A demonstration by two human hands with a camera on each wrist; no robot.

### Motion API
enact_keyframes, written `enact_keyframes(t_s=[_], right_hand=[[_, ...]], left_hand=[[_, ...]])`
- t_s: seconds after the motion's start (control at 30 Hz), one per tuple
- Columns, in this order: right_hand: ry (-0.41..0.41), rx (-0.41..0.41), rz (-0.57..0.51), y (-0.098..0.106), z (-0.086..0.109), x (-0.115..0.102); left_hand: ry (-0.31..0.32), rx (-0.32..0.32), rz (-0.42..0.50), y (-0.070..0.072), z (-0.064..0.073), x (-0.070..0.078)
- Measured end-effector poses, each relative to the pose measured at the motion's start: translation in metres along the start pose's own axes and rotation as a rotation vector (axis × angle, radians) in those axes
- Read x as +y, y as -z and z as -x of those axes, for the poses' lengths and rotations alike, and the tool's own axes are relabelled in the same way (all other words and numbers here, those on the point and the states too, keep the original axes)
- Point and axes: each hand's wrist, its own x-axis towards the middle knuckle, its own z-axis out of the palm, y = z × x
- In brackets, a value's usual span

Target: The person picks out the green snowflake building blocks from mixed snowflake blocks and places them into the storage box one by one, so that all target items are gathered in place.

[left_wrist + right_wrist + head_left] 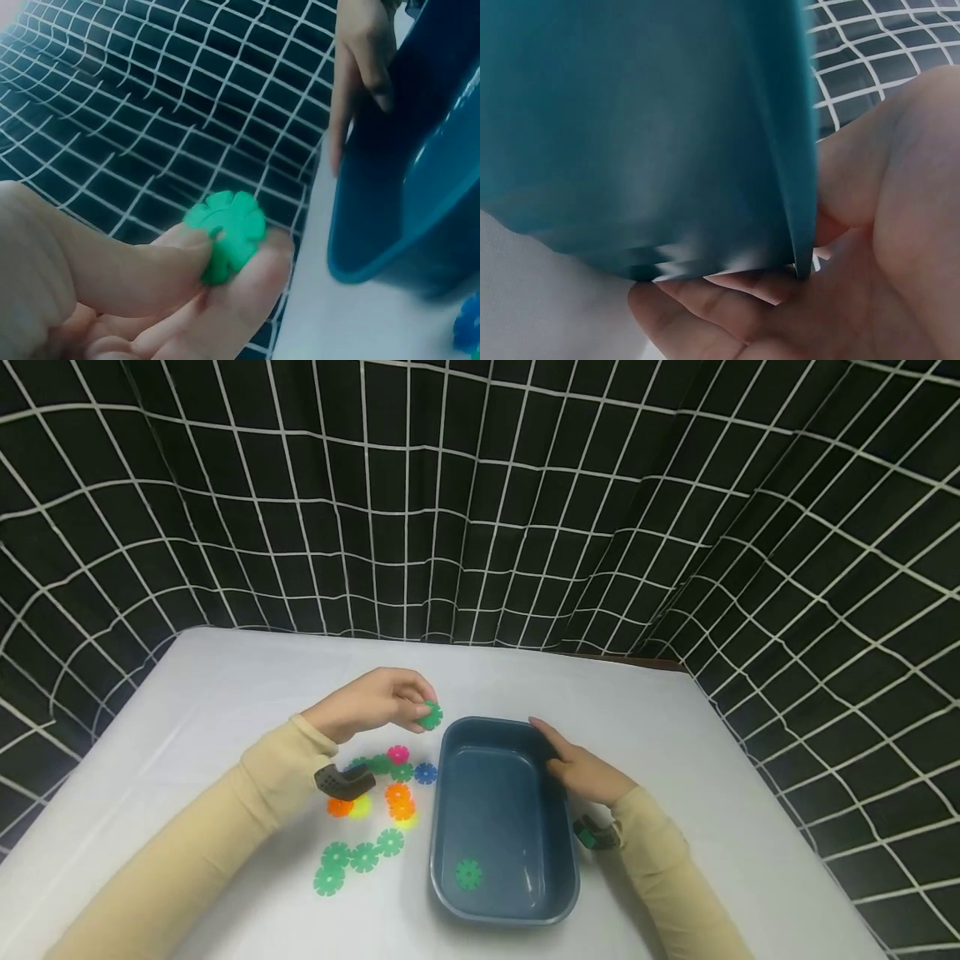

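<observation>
Between thumb and fingertips, my left hand point(390, 700) pinches a green notched plastic disc point(231, 229), held above the table just left of the bin's far end. A deep blue rectangular plastic bin point(498, 802) stands beside it. One green disc point(468, 874) lies on the bin's floor, near its front left corner. At the far right corner, my right hand point(588, 772) grips the bin's rim, its thumb on the inner side and fingers on the outside. The right wrist view shows fingers against the bin wall point(667, 135), partly hidden by it.
Left of the bin, loose discs lie on the white table point(247, 685): a pink disc point(398, 754), a blue disc point(425, 773), orange discs point(402, 809), a yellow disc point(361, 807) and several green discs point(364, 857). A black gridded curtain point(420, 510) surrounds the table's back and sides.
</observation>
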Motion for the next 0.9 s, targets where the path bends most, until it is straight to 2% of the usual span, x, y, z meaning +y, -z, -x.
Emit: enact_keyframes(t_s=[0.07,0.23,0.4,0.53,0.73,0.9], right_hand=[[-0.004,-0.003,0.001,0.0,-0.001,-0.001],[-0.007,-0.007,0.004,0.0,-0.001,-0.001],[-0.013,0.0,0.005,0.0,-0.001,0.0],[-0.014,0.006,0.003,0.0,-0.001,0.002],[-0.02,0.002,-0.001,0.0,-0.001,0.002],[-0.011,0.007,-0.006,0.0,-0.001,0.0]], left_hand=[[-0.001,-0.044,0.02,-0.004,-0.004,0.001],[0.003,-0.174,-0.039,-0.021,-0.015,-0.002],[-0.044,-0.29,-0.173,-0.046,-0.023,-0.004],[-0.1,-0.346,-0.293,-0.064,-0.028,-0.002],[-0.109,-0.406,-0.46,-0.087,-0.033,0.0],[-0.141,-0.458,-0.604,-0.099,-0.032,-0.001]])
